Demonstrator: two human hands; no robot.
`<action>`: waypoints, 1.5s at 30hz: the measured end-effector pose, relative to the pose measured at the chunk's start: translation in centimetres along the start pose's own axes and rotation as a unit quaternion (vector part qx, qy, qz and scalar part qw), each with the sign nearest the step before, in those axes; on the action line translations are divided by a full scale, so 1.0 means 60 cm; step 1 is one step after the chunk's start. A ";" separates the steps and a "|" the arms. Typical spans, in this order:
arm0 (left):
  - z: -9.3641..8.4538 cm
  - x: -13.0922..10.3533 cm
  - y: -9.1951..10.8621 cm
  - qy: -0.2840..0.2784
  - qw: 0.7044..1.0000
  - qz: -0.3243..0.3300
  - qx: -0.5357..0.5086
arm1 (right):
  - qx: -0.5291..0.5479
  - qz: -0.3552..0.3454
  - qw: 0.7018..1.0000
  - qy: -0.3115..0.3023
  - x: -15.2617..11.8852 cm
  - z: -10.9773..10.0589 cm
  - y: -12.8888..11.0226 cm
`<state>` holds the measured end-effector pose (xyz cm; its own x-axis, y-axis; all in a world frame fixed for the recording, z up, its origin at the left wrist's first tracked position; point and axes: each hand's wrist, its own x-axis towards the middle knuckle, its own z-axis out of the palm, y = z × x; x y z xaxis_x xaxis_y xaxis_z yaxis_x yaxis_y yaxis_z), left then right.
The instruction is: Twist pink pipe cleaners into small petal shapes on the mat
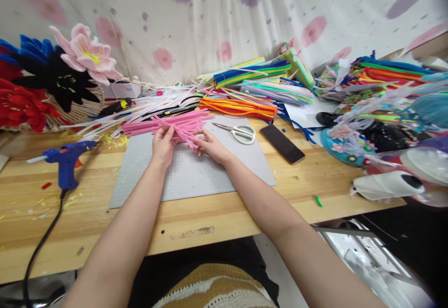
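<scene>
Two hands are at work on one loose bunch of pink stems (187, 133), held just above the far part of the mat (210, 172). The left hand (163, 145) is closed on the bunch, thumb on top; the right hand (210, 144) has its fingers curled at the near ends, and whether they pinch any stem I cannot tell. Sorting or straightening seems to be the step in hand, as the stems cross at several angles. From here, handling calls for a light grip on the left and careful fingertips on the right, so that single stems part without bending.

Counted on the surface (196, 219): one mat, one pair of scissors (241, 134) lying on it with blades toward the hands, one phone (283, 143) just beside its right edge, and one blue glue gun (68, 163) at the left. One orange bundle (238, 107) lies beyond the scissors. At least four flowers stand at the far left: pink (87, 56), black, red and blue. Pink stems overlap too much to count.
</scene>
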<state>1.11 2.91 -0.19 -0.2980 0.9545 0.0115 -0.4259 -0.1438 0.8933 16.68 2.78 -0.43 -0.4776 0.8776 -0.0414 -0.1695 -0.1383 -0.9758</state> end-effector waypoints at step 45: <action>-0.002 -0.004 -0.020 -0.015 0.968 0.147 0.202 | -0.148 -0.112 0.983 -0.001 0.003 0.007 0.008</action>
<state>1.59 2.85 -1.35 -0.3279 0.8960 0.2994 0.0447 -0.3018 0.9523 16.15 2.70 -0.83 -0.4582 0.8699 0.1825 -0.0129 0.1988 -0.9799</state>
